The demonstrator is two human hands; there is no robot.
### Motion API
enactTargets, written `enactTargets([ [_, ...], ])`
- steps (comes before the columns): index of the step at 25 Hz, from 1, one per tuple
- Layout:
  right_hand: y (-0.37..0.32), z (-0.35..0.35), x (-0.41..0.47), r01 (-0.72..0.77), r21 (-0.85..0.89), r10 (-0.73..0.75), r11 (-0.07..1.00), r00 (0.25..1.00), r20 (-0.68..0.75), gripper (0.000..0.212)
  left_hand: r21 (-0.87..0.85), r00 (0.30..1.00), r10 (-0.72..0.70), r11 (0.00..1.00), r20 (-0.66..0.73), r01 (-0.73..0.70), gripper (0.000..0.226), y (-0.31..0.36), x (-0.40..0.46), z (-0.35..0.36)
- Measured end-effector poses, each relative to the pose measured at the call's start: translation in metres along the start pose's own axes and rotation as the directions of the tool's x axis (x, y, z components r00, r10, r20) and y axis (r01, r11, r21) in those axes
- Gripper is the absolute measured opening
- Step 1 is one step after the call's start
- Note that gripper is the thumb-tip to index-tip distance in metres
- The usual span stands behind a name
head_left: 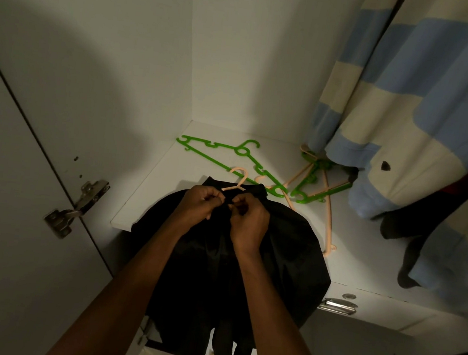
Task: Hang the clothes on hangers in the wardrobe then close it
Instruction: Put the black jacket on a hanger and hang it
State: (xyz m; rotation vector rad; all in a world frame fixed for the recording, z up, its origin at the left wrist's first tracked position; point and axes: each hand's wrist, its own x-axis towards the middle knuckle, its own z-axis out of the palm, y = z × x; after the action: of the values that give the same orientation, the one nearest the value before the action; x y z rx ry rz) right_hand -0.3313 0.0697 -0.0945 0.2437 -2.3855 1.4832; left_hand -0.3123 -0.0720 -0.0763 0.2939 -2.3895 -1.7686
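1. The wardrobe (pixel 125 50) stands open, its white inner walls rising at the back and left, with the left door (pixel 7 211) swung out on a metal hinge (pixel 76 208).
2. A blue and cream striped garment (pixel 407 109) hangs at the right, its lower edge reaching down to the wardrobe shelf (pixel 364 249); darker clothing shows beside it at the far right.
3. A black garment (pixel 218 262) lies at the front of the shelf, its lower part draping over the front edge.
4. A green hanger (pixel 215 152) lies flat on the shelf behind the black garment; to its right more green and peach hangers (pixel 318 183) lie tangled under the striped garment.
5. A peach hanger (pixel 238 180) sits in the neck of the black garment, its hook sticking out toward the back of the wardrobe.
6. The left hand (pixel 198 205) has its fingers curled, pinching the garment's collar just below the hook.
7. The right hand (pixel 248 222) is close beside it, fingers likewise curled and pinching the black fabric at the collar.
8. A metal drawer handle (pixel 337 305) shows below the shelf edge at the right.
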Motion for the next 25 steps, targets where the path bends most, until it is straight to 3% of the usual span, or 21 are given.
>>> enactTargets([
  [6, 0.000, -0.001, -0.001, -0.006, 0.075, 0.003, 0.997, 0.999, 0.035, 0.028, -0.068, 0.999, -0.023, 0.997, 0.041, 0.026, 0.009, -0.001, -0.001, -0.002],
  [13, -0.007, -0.002, -0.006, 0.004, 0.064, -0.003, 0.998, 1.000, -0.011, 0.016, -0.088, 0.989, -0.007, 0.996, 0.146, 0.020, 0.011, -0.001, -0.001, -0.010],
  [20, -0.015, 0.000, 0.000, -0.089, 0.036, 0.089, 0.995, 0.996, 0.003, 0.023, -0.050, 0.991, 0.033, 0.998, 0.127, -0.027, 0.014, -0.002, -0.004, -0.006],
  [25, -0.018, 0.000, 0.005, -0.154, 0.132, 0.160, 0.979, 0.987, -0.030, 0.014, -0.080, 0.990, 0.067, 0.995, 0.125, -0.057, 0.006, -0.004, -0.005, -0.007],
])
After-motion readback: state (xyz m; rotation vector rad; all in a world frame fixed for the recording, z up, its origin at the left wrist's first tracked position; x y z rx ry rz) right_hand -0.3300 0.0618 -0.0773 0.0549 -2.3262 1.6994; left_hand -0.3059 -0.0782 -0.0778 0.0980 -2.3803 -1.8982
